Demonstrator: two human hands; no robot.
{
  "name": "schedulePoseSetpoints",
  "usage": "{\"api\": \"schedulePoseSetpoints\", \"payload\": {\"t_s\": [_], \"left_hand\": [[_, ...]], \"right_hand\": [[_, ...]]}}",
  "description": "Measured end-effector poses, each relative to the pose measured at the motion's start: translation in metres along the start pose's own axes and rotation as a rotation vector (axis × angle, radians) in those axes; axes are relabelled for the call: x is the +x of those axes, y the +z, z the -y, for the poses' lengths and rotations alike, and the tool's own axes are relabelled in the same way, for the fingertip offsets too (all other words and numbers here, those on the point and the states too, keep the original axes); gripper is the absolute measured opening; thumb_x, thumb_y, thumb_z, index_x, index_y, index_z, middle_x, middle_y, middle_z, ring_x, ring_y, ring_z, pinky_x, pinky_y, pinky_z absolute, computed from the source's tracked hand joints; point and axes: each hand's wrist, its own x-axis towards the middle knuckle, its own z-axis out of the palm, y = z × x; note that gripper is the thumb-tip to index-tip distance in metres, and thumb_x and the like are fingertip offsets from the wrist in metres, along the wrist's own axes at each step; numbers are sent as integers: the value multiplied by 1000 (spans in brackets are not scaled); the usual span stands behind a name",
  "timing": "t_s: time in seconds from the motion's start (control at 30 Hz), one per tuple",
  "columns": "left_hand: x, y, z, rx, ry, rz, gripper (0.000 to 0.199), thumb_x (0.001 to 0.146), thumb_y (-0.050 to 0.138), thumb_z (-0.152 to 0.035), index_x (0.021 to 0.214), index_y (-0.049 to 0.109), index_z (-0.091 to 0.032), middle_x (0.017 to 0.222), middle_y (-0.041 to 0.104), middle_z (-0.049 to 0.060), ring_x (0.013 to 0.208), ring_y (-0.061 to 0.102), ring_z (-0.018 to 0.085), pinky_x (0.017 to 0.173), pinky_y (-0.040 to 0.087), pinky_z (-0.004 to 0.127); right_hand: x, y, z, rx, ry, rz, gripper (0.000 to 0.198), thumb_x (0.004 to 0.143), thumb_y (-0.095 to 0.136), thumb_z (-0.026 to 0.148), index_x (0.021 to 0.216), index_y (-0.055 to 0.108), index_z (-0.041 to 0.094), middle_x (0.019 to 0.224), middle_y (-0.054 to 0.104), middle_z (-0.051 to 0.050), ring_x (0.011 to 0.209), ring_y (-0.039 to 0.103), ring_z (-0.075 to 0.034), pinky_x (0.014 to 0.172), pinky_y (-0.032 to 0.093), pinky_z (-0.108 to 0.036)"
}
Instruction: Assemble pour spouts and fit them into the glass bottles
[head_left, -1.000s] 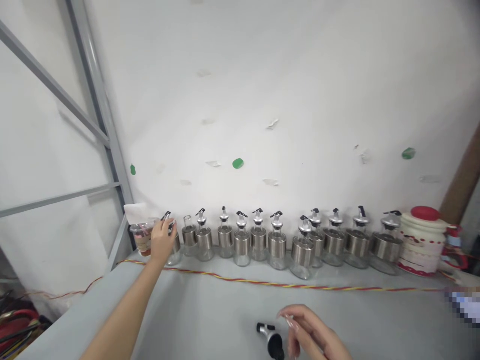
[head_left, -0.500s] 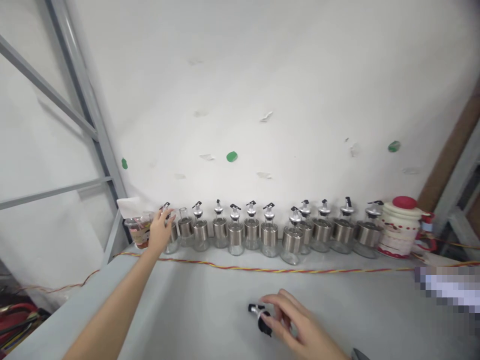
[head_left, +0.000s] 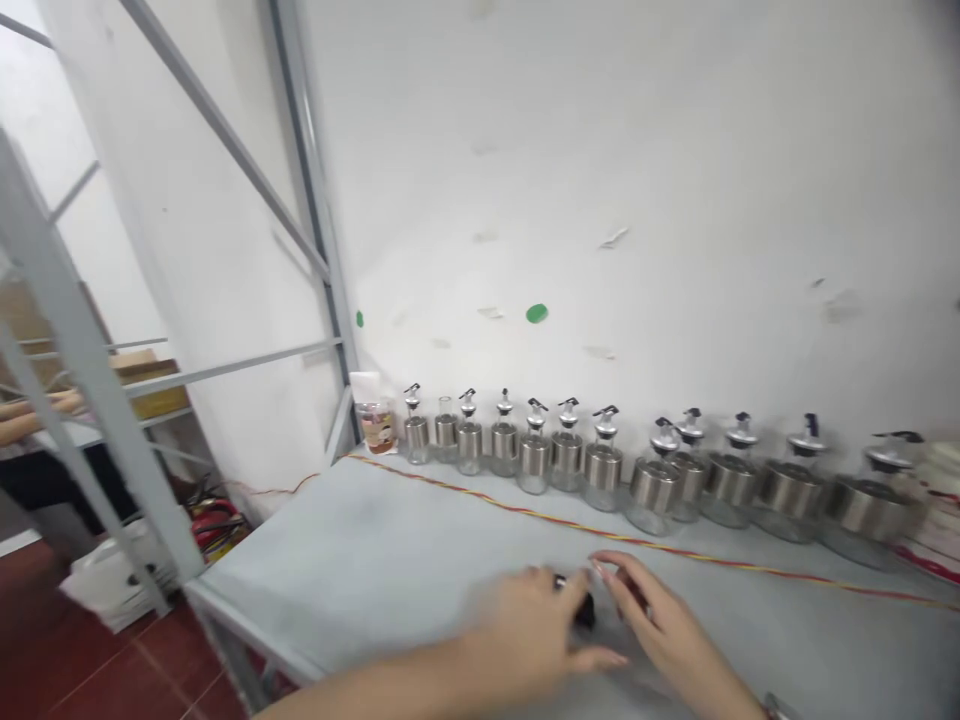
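Note:
Blurred by motion, my left hand (head_left: pixel 536 625) reaches across the table with its fingers around a black and silver pourer spout (head_left: pixel 583 608). The spout is partly hidden behind those fingers. Close on its right side is my right hand (head_left: pixel 656 615), fingers bent and a little apart, their tips near the left forefinger; nothing shows in them. Behind both hands stands a row of glass bottles with steel sleeves, such as this bottle (head_left: pixel 603 470). Most carry a silver pourer with a black flap; one bottle (head_left: pixel 446 432) near the left end has a bare neck.
A twisted red and yellow cord (head_left: pixel 517 508) runs along the grey table (head_left: pixel 315 560) before the bottles. A labelled pouch (head_left: pixel 376 425) stands at the left end, beside a metal frame (head_left: pixel 330 270). Another person's arm (head_left: pixel 37 412) shows at far left.
My left hand has left the bottle at the row's left end and come to the pourer spout at my right hand. The view has swung left.

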Motion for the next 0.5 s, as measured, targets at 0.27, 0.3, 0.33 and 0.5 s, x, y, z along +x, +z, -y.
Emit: {"api": "schedulePoseSetpoints", "payload": {"t_s": [0.27,0.3,0.33,0.5], "left_hand": [[4,14,-21,-111,-139,221,32,80,40,-33,101,59,-18,98,51,19,91,48,32,66,41,43],[2,14,-16,-131,-148,206,30,79,41,-31,101,58,-18,97,51,18,90,48,32,66,41,43],[1,13,-11,-157,-155,189,30,77,43,-29,101,57,-18,96,51,17,88,48,31,67,41,42],[6,-1,24,-358,-212,83,27,74,46,-22,100,53,-21,84,54,6,69,51,17,63,43,31]], "right_hand": [[5,-4,-14,-66,-28,-9,37,78,43,49,98,58,22,82,67,-4,74,62,-18,66,48,-23],[5,-4,-14,-75,-41,-9,37,77,43,49,97,59,22,78,67,-4,69,62,-18,63,48,-22],[5,-4,-14,-84,-53,-6,37,77,43,49,97,59,22,76,67,-4,67,62,-17,62,48,-22],[5,-6,-18,-149,-65,13,37,76,45,49,97,60,23,77,67,-4,69,62,-17,64,49,-21]]}}
